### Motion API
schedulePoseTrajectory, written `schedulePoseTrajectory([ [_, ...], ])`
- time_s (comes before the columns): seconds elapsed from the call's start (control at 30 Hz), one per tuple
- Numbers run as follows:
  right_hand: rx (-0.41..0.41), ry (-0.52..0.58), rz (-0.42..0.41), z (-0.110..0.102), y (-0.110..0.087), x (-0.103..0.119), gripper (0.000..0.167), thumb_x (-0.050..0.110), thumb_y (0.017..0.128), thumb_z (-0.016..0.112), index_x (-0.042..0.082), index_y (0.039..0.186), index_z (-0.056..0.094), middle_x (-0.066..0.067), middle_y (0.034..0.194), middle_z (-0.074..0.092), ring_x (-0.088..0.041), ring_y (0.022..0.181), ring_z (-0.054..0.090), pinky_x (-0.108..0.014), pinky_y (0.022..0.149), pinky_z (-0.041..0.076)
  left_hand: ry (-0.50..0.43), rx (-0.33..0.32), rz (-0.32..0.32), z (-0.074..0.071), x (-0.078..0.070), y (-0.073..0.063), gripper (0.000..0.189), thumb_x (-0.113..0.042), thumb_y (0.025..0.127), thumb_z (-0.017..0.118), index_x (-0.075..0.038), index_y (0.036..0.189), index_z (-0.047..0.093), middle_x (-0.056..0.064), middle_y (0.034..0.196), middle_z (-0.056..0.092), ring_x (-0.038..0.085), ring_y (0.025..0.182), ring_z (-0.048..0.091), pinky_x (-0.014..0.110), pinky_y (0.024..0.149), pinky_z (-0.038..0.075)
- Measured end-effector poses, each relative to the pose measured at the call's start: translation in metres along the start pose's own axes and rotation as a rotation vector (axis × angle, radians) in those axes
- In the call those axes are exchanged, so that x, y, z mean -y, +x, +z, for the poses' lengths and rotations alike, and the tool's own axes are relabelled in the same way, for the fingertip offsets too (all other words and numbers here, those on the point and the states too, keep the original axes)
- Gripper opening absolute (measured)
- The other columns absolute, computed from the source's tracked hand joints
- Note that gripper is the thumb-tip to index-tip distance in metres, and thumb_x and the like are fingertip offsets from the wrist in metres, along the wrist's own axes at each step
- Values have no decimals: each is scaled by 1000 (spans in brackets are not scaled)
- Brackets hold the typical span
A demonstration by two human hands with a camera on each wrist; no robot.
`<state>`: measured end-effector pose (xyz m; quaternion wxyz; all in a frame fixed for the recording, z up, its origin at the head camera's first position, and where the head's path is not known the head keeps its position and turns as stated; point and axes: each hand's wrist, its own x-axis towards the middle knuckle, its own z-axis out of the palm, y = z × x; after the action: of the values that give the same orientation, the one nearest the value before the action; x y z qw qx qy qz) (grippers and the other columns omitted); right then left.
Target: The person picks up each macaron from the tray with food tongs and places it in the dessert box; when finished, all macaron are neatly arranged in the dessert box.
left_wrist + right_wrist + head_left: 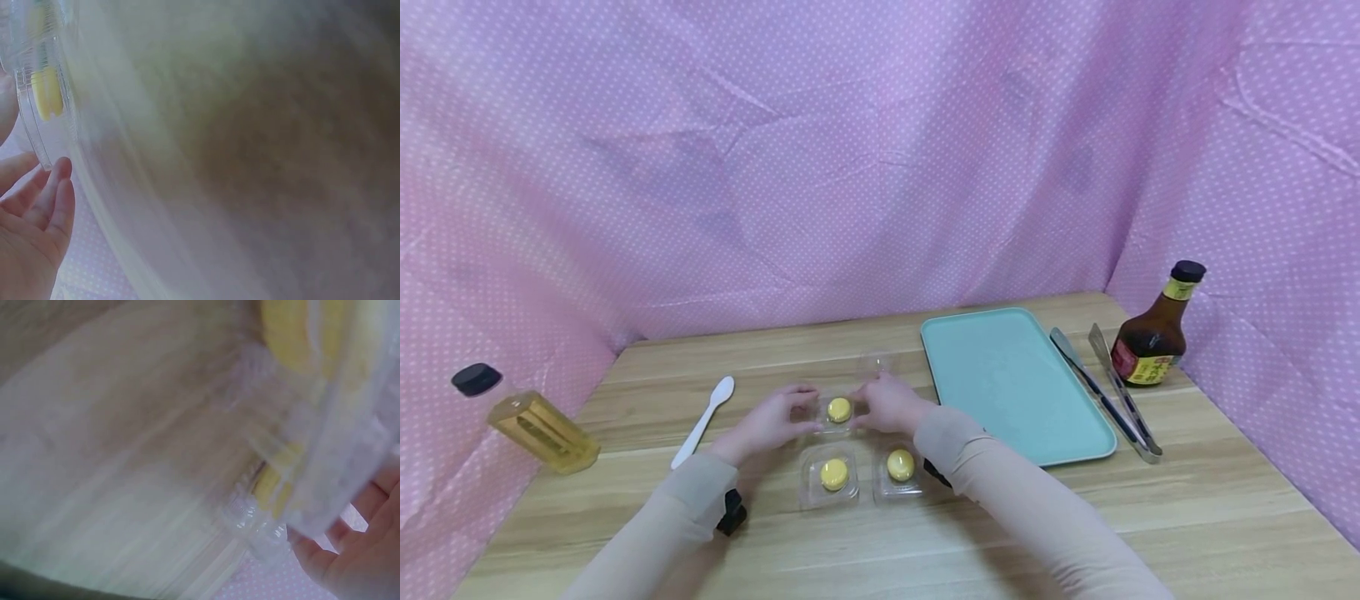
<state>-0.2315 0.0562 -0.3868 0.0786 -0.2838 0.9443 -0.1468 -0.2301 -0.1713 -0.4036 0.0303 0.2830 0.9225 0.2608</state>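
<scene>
A clear plastic box (833, 428) with a yellow macaron (839, 409) inside lies between my two hands. My left hand (777, 419) is at its left side, thumb and fingers spread; in the left wrist view the loosely straight fingertips (61, 165) reach the box's edge. On the right side, my right hand (891, 406) has its fingers at the box edge. Two more clear boxes stand nearer, one with a macaron (833, 474) at left, the other with a macaron (900, 465) at right. Behind my right hand, another clear container (877, 362) is partly hidden.
A white spoon (703, 422) lies left of my left hand, with an oil bottle (542, 432) farther left. At right are a light green tray (1011, 383), a knife (1093, 385), metal tongs (1123, 392) and a brown sauce bottle (1152, 337). A pink dotted curtain (865, 167) encloses the table.
</scene>
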Motion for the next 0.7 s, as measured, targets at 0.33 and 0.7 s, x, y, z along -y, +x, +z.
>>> schedulePoseTrajectory([
  [0.33, -3, 10, 0, -2, -3, 1, 55, 40, 85, 67, 15, 133, 55, -4, 127, 62, -28, 127, 48, -41, 118, 23, 5, 25, -30, -1, -3, -2, 60, -26, 84, 72, 8, 129, 52, 20, 134, 51, 36, 121, 52, 49, 103, 43],
  [0.7, -17, 92, -53, -3, -7, -3, 50, 36, 85, 68, 11, 128, 59, -4, 131, 59, -24, 129, 48, -44, 119, 19, 69, 37, -24, -5, -11, -2, 67, -31, 85, 71, 5, 135, 45, 24, 137, 47, 41, 124, 47, 55, 105, 39],
])
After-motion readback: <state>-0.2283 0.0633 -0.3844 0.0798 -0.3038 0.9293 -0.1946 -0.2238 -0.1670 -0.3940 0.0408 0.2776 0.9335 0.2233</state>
